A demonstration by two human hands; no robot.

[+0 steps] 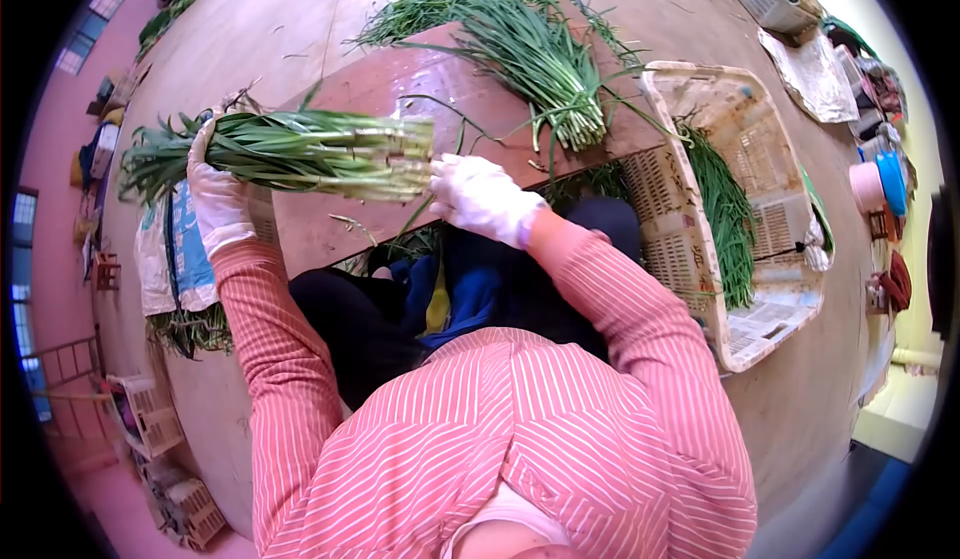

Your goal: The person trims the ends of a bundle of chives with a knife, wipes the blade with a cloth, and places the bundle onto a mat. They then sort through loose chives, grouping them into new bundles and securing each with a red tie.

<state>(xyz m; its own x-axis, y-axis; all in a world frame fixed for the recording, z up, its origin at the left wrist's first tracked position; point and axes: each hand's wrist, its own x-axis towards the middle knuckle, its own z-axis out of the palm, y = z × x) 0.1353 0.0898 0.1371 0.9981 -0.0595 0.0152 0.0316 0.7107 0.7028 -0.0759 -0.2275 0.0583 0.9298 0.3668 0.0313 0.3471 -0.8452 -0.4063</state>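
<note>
Left hand [220, 194] clamped around green bundle [310, 151] over bench [325, 221]. Right hand [482, 197] at its stalk ends [408, 151], can't tell if gripping. Second bunch [550, 74] near crate [664, 194]

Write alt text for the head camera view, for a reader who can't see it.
A gloved left hand grips a bundle of long green stalks by its leafy end, with a gloved right hand at the stem ends. Below is a reddish-brown board bearing more stalks; a plastic crate on the right holds greens.
</note>
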